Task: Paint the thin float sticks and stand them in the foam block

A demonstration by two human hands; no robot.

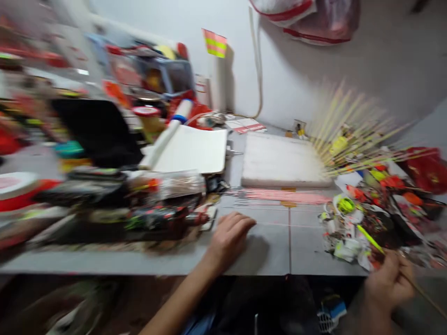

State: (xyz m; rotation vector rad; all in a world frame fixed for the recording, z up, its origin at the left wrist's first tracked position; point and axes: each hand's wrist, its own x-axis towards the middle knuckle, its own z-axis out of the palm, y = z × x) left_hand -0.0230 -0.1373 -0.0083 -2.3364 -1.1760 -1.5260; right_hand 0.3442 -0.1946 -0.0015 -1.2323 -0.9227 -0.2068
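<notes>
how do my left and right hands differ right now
- Grip: the left hand shows nothing held; the right hand pinches a thin stick with a bright yellow end.
- Place: the left hand is over the grey tabletop, in front of the white block; the right hand is by the cluttered, colour-smeared pile.

Both are bare.

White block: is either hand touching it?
No, the left hand is short of the white block, and the right hand is off to the right.

The block (284, 160) lies left of the stick bundle (327, 152)
</notes>
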